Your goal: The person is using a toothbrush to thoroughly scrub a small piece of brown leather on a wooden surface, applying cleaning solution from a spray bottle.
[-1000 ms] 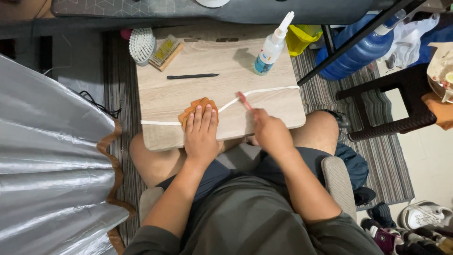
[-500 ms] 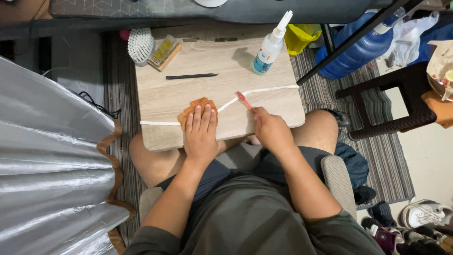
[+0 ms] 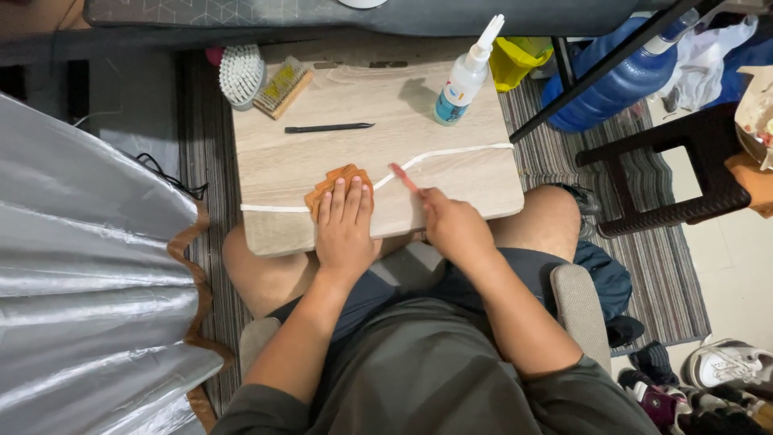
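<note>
left hand (image 3: 345,229) fingers still flat on orange cloth (image 3: 334,182) | right hand (image 3: 452,227) pinching pink tool (image 3: 404,178), seemingly shifted slightly

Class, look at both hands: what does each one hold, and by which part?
The right hand grips a thin pink tool by its lower end. The left hand holds nothing; it presses flat on an orange-brown piece.
</note>
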